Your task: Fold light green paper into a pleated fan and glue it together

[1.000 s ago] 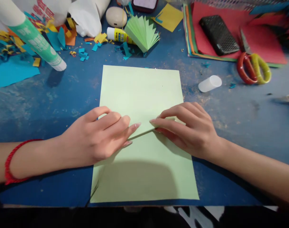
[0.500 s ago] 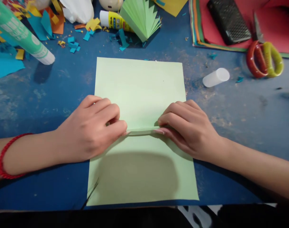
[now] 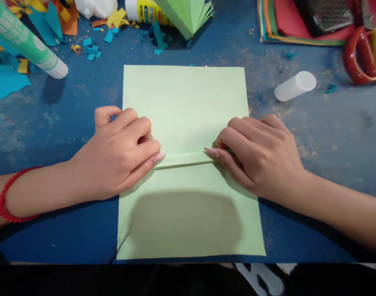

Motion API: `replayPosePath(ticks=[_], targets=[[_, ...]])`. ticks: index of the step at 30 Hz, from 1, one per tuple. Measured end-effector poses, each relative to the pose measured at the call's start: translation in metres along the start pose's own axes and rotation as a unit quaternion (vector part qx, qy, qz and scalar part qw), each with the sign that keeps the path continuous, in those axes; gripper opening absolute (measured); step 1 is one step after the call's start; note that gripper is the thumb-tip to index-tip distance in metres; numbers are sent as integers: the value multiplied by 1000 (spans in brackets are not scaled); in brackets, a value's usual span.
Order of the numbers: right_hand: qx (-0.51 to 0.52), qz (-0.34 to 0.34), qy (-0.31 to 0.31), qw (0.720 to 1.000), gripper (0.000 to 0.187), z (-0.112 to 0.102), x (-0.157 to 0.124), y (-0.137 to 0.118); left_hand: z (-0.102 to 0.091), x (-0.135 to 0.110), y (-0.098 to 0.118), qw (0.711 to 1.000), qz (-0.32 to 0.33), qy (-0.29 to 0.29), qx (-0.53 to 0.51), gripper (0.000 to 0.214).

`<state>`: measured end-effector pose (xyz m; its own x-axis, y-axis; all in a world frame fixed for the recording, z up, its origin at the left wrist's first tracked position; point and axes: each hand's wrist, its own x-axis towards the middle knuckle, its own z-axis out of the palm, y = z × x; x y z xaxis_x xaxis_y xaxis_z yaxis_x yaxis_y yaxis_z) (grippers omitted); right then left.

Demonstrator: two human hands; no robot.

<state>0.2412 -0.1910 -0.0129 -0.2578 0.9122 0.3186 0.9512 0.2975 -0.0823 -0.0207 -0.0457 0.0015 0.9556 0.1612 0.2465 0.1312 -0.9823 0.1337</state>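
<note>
A pale green sheet of paper (image 3: 182,96) lies flat on the blue table, with a dark shadow over its lower half. Across its middle runs a narrow folded paper strip (image 3: 184,158) of the same green. My left hand (image 3: 123,152) pinches the strip's left end, thumb at the near side and fingers curled. At the right end, my right hand (image 3: 258,154) grips it between thumb and curled fingers. Whether the strip is part of the sheet or a separate piece on top, I cannot tell.
Beyond the sheet are a pleated green paper fan (image 3: 188,18), a yellow glue stick (image 3: 149,11) and paper scraps (image 3: 91,49). A large green glue tube (image 3: 30,43) lies left. On the right are a white cap (image 3: 295,86), scissors (image 3: 359,57) and stacked coloured paper (image 3: 286,24).
Both hands have shifted slightly up in view, and the strip looks wider and flatter, with the thumbs more exposed on it. The camera view has moved a little.
</note>
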Motion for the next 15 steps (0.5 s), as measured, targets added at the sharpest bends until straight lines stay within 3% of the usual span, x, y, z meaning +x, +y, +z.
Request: replayPosePath(ticks=[9,15], targets=[[-23,-28,-4,999,41,-2,1,1,-3,-2,0,998,29,-4,51,28],[43,-13,-16,999,40,0,-1,7,-2,-2,0,999,14,-12,39,29]])
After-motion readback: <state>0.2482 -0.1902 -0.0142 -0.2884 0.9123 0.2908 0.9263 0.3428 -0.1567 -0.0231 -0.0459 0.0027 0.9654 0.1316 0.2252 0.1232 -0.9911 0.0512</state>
